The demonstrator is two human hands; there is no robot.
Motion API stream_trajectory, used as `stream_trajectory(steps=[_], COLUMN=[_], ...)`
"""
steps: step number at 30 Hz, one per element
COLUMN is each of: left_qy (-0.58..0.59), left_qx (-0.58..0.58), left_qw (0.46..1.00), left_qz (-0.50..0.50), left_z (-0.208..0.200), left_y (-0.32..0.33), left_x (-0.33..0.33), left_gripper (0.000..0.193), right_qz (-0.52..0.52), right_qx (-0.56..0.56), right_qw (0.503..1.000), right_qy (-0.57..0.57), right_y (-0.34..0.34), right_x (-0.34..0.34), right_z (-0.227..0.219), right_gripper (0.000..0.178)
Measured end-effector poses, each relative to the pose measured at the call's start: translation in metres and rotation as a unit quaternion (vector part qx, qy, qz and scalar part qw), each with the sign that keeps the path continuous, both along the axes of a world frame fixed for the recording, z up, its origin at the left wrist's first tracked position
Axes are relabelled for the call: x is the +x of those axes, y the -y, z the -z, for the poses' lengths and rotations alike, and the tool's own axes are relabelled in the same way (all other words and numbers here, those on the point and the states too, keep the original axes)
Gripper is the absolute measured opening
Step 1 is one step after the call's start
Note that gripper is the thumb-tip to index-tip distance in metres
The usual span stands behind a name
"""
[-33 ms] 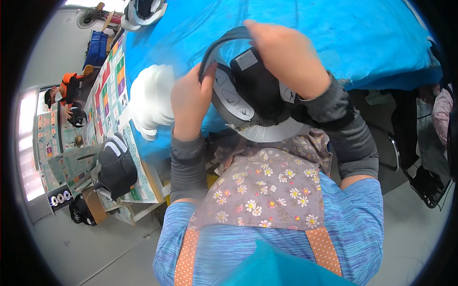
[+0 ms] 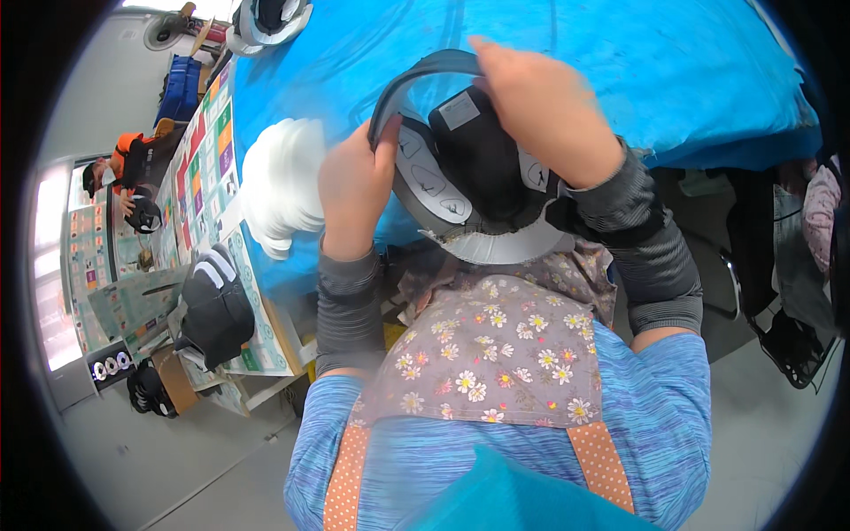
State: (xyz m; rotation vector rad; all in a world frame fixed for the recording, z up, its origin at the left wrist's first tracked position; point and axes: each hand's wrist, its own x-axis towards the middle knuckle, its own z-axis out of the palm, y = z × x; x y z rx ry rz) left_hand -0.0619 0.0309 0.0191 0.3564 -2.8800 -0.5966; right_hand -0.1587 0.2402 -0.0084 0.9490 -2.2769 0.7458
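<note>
In front of my chest is a dark cap [image 2: 482, 173], its hollow inside turned up to me. Pale printed panels [image 2: 416, 168] line its walls, and a black piece with a white label fills the middle. The grey brim [image 2: 513, 248] points toward my apron. My left hand [image 2: 357, 190] grips the left part of the dark band [image 2: 381, 106], thumb on the inner side. Across from it, my right hand [image 2: 549, 115] is closed at the far right end of the band, fingertips partly hidden. Left of my left hand sits a stack of white curved pieces [image 2: 282, 190].
A blue cloth [image 2: 664, 62] covers the table. Another cap [image 2: 268, 22] lies at its far left edge. Stacked black caps [image 2: 217, 305] stand on a side table at left. Farther back, a person in orange [image 2: 133, 168] handles a dark cap. A black chair [image 2: 788, 345] stands at right.
My right hand has shifted slightly right and down along the band. The left hand and the cap look nearly unmoved.
</note>
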Motion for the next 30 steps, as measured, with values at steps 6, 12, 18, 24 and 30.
stream_trajectory(steps=[6,12,18,24,30], left_qy=[-0.019,-0.123,-0.246,-0.280,-0.304], left_qx=[0.061,0.000,-0.030,0.118,0.150], left_qw=[0.998,0.992,0.967,0.953,0.939], left_qz=[0.005,0.018,0.063,-0.010,-0.054], left_z=[0.016,0.016,0.038,0.036,0.027], left_y=[0.001,-0.018,-0.039,-0.046,-0.022], left_x=[-0.006,0.001,0.011,0.015,0.023], left_gripper=[0.043,0.032,0.022,0.036,0.034], right_qz=[0.015,0.009,0.041,0.089,0.074], right_qx=[0.044,0.072,0.113,0.093,0.129], right_qw=[0.997,0.997,0.993,0.991,0.989], right_qy=[0.054,-0.024,-0.022,0.034,-0.006], right_y=[-0.004,0.040,0.043,0.047,0.062], right_x=[0.007,0.041,0.059,0.071,0.067], right_z=[0.001,-0.028,-0.027,-0.031,-0.050], right_gripper=[0.006,0.020,0.020,0.033,0.029])
